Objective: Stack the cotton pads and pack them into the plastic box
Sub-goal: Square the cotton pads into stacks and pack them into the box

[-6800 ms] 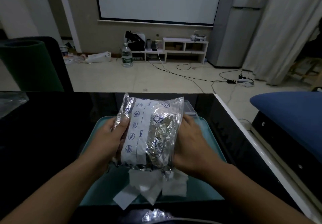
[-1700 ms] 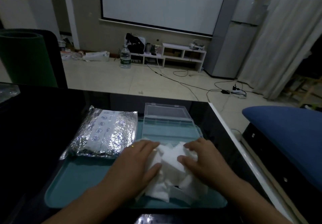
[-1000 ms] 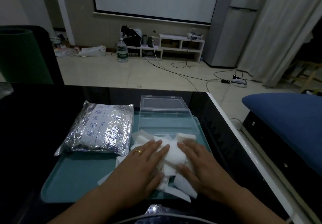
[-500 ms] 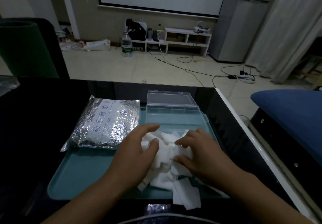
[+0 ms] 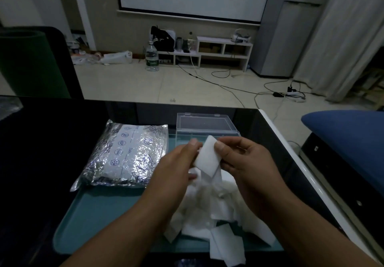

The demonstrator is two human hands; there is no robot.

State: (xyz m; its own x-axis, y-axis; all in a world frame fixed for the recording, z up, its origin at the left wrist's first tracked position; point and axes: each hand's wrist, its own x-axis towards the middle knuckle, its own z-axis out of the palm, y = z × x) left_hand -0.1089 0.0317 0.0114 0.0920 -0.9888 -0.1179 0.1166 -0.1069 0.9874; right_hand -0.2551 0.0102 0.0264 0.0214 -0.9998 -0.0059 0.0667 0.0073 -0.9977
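Above the teal rectangular plastic tray (image 5: 99, 210) on our black glossy tabletop (image 5: 41, 142), we hold one white square cotton pad (image 5: 207, 158) lifted off the rest. Our left hand (image 5: 172, 169) pinches its 9 o'clock edge between thumb and fingers, the grip closed on the pad. Our right hand (image 5: 247, 162) pinches its 3 o'clock edge, thumb on top and fingers curled behind, so that grip is closed on the same pad. Below the hands, toward 6 o'clock, a loose heap of white cotton pads (image 5: 214, 208) lies on the tray, and one pad (image 5: 226, 246) hangs over the tray's near rim. At 12 o'clock from the held pad stands the clear rectangular plastic box (image 5: 205, 135), on the tray's far end, with its hinged clear lid (image 5: 203, 121) lying open behind it. At 9 o'clock from our hands a crinkled silver foil zip bag with blue printed icons (image 5: 128, 154) lies flat on the tray's left half, just beside the box.
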